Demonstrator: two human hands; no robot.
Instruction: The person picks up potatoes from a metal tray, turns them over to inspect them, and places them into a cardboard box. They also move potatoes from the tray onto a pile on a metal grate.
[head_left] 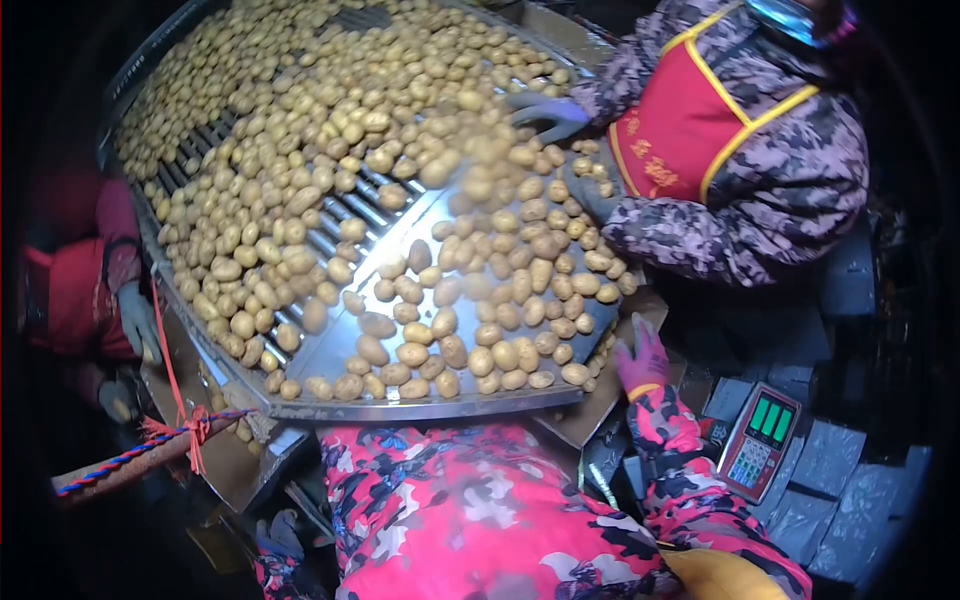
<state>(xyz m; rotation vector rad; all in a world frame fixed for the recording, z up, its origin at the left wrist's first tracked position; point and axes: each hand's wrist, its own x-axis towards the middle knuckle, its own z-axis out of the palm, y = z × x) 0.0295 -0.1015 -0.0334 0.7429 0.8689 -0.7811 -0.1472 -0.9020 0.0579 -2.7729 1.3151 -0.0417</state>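
Observation:
Potatoes (340, 120) cover most of the large metal sorting table (410, 235), lying loose over its rollers and on the smooth steel plate near me. My right hand (642, 360), in a purple glove, is stretched out beside the near right corner with its fingers apart, by the edge of a cardboard box (585, 420); I see nothing in it. Low at the left, my left hand (281, 533) in a greyish-purple glove hangs in shadow, below the table and near another cardboard box (225, 465). Its fingers are too dim to make out clearly.
Across the right side, a person in a red apron (680, 130) has gloved hands among the potatoes. Another person (75, 285) stands at the left edge. A bar (140, 462) wrapped with rope juts out at left. A digital scale (760, 440) sits at right, by grey packages (830, 460).

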